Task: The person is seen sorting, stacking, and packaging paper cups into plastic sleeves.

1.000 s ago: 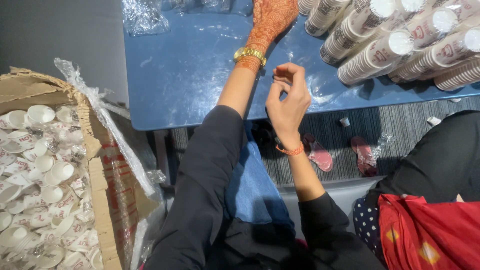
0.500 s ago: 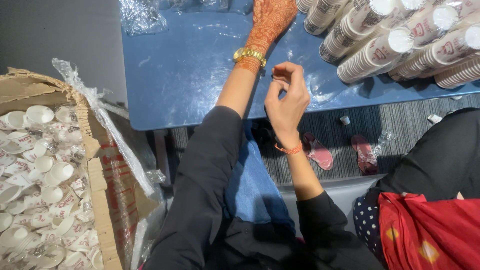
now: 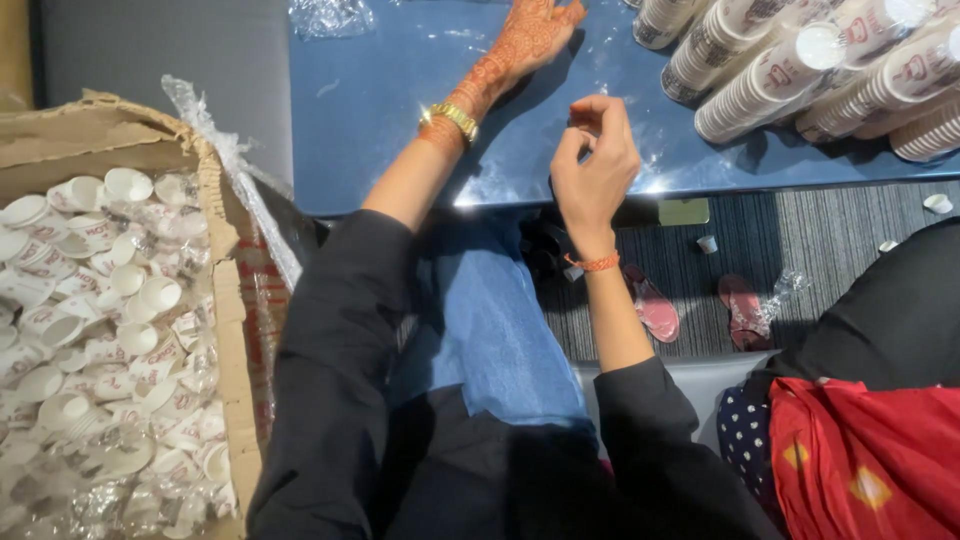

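My left hand (image 3: 530, 38), patterned with henna and wearing a gold watch, lies stretched out flat on the blue table (image 3: 380, 110), its fingertips cut off by the top edge of the view. My right hand (image 3: 595, 160), with an orange thread at the wrist, hovers over the table's near edge. Its thumb and fingertips are pinched together, and I cannot make out anything between them. Stacks of printed paper cups (image 3: 790, 60) lie on their sides on the table, to the right of both hands.
An open cardboard box (image 3: 225, 300) at my left holds several small white cups (image 3: 110, 330) in clear plastic. Crumpled clear wrap (image 3: 330, 15) lies at the table's far side. Pink sandals (image 3: 655, 310) rest on the floor. Another person in black and red (image 3: 870, 420) sits at right.
The view has shifted slightly. My right hand sits a little higher over the table edge with the same pinch, and my left hand stays stretched out on the table.
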